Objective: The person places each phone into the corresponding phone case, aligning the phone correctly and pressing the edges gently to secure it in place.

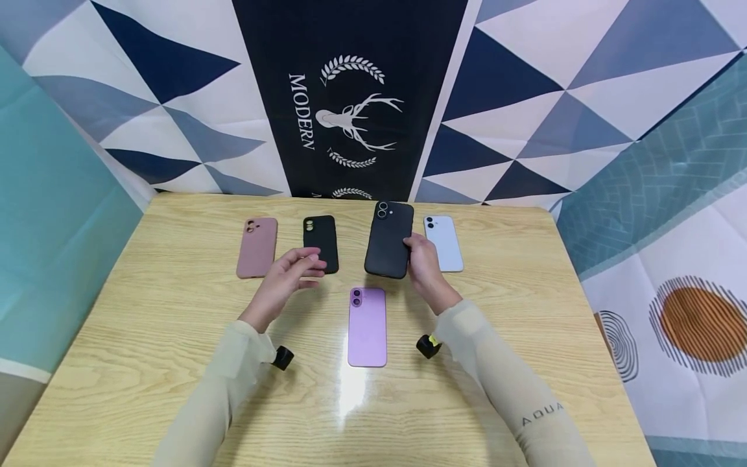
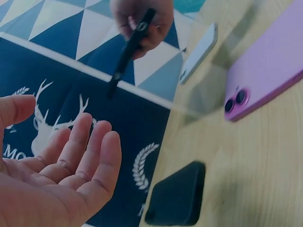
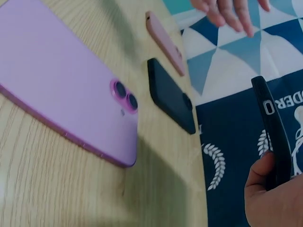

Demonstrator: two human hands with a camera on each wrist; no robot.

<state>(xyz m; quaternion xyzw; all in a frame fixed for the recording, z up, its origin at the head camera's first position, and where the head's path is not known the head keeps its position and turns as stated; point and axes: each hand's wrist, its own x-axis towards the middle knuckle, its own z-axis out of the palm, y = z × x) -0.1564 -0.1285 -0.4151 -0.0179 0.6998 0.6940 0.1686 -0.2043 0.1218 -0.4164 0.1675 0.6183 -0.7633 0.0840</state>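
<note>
My right hand (image 1: 425, 263) grips a black phone case (image 1: 389, 241) by its right edge, raised above the table. An oval cutout shows in its short edge in the right wrist view; whether a phone sits inside I cannot tell. My left hand (image 1: 287, 279) holds nothing, its fingers extended and slightly bent. In the head view its fingertips overlap a smaller black phone case (image 1: 323, 239); the left wrist view shows them raised off the table. Between the forearms lies a lilac phone (image 1: 367, 331), camera side up.
A dusty-pink phone case (image 1: 257, 250) lies at the back left of the wooden table (image 1: 175, 311). At the back right is a pale blue phone (image 1: 445, 246), partly behind the right hand. A patterned cloth (image 1: 496, 97) hangs along the far edge.
</note>
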